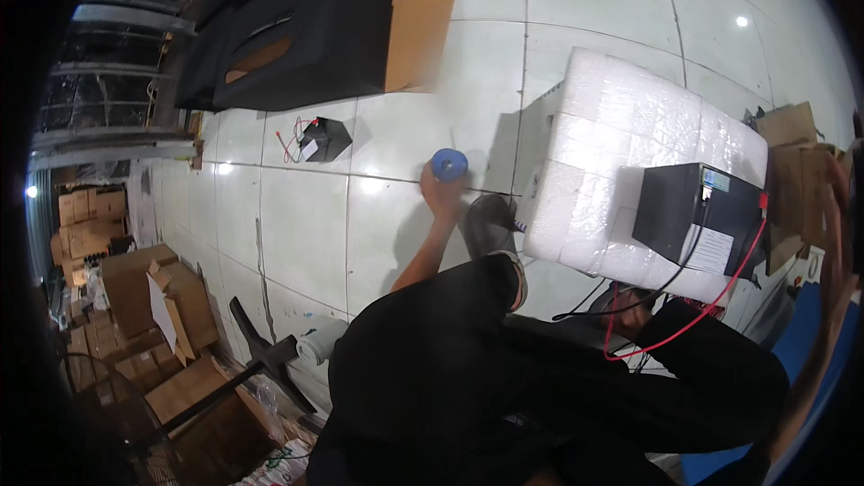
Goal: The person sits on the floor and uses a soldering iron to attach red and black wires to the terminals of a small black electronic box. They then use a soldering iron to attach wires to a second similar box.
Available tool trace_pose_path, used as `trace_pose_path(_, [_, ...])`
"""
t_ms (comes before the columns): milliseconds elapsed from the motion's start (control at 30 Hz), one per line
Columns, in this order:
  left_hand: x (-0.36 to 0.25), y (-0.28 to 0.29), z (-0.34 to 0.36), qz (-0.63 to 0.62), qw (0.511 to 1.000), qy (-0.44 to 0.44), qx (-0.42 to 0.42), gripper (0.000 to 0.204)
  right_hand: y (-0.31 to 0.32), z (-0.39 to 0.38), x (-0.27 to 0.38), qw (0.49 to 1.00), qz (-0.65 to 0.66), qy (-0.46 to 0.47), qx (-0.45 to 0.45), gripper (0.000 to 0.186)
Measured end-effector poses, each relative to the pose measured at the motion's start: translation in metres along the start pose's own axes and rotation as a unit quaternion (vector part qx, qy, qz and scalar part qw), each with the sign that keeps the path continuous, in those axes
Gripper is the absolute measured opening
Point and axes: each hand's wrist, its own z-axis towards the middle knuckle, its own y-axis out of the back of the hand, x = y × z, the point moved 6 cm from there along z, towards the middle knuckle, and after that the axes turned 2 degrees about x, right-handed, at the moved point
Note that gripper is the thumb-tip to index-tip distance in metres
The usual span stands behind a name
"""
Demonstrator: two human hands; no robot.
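Over tiled floor (306, 216) | blue round object (450, 165) gripped by curled left hand (437, 193) | right hand (839, 216) seen near cardboard (796, 184); opening, hold cannot be told | black box (668, 216) borne by white foam block (621, 144)

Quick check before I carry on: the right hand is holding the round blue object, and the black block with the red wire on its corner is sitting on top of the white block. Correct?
Not quite: the head view shows the left hand holding the round blue object. The black block does sit on top of the white block.
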Motion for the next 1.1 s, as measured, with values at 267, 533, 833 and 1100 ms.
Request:
trace_pose_path(267, [-0.055,0.04,0.05,-0.247,0.964,0.009,0.097,0.035,0.012,-0.04,-0.118,0.999,-0.008,-0.03,-0.036,0.029])
trace_pose_path(533, [-0.193,0.123,0.105,-0.413,0.895,0.017,0.168,0.044,-0.058,-0.244,-0.238,0.935,-0.134,-0.326,-0.03,0.02])
trace_pose_path(833, [-0.396,0.106,0.058,-0.424,0.725,-0.014,0.543,0.038,-0.227,-0.349,-0.344,0.92,-0.172,-0.343,0.084,0.014])
trace_pose_path(1100, [-0.462,0.076,-0.001,-0.288,0.871,-0.042,0.395,0.041,-0.327,-0.321,-0.436,0.902,-0.294,-0.258,0.186,0.007])
